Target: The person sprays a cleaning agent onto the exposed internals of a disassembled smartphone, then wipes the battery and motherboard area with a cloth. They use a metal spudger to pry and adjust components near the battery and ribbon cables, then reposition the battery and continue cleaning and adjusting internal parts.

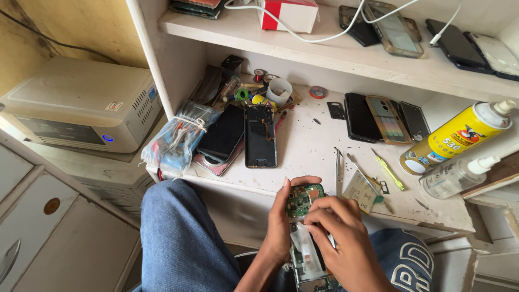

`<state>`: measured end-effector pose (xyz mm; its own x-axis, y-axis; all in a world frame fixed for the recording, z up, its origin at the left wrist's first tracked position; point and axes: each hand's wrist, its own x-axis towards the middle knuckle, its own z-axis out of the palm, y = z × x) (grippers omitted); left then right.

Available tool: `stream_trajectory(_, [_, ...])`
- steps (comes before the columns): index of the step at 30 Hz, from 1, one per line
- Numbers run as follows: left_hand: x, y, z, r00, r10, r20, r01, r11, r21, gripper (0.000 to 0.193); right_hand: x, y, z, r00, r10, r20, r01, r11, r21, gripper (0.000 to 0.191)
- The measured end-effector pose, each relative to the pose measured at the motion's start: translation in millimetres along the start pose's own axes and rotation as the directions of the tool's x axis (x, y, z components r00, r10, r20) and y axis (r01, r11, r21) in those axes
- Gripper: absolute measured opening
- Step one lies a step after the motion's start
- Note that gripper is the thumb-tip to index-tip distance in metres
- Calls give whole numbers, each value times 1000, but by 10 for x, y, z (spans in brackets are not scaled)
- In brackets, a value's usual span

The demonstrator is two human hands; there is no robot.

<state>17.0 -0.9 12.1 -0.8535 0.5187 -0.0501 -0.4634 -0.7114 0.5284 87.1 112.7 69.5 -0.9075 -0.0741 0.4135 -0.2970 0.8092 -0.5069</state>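
Note:
An opened phone [304, 238] with its back off is held over my lap, its green circuit board [303, 198] showing at the top. My left hand [278, 227] grips the phone's left edge, thumb curled over the top. My right hand [343, 238] rests on the phone's inner parts, fingertips pressing near the board's lower edge. The phone's lower half is hidden under my right hand.
On the white desk [313, 151] lie a gutted phone frame [260, 136], a dark phone [223, 134], tweezers [339, 170], a yellow tool [388, 168], several phones [385, 120], a yellow spray can [454, 138] and a clear bottle [457, 176]. A bagged bundle [175, 141] lies at the desk's left edge. A beige box unit [81, 105] stands left.

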Motion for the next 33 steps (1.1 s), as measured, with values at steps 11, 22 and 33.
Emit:
stream_trajectory(11, [-64, 53, 81, 995, 42, 88, -45, 998, 32, 60, -74, 52, 20, 999, -40, -6, 40, 999, -26, 11])
stream_trajectory(22, [-34, 45, 61, 989, 64, 130, -68, 997, 25, 60, -110, 73, 83, 992, -65, -107, 62, 998, -25, 10])
stream_trajectory(33, [10, -14, 13, 992, 86, 93, -86, 996, -9, 58, -225, 75, 199, 990, 129, -59, -127, 991, 29, 21])
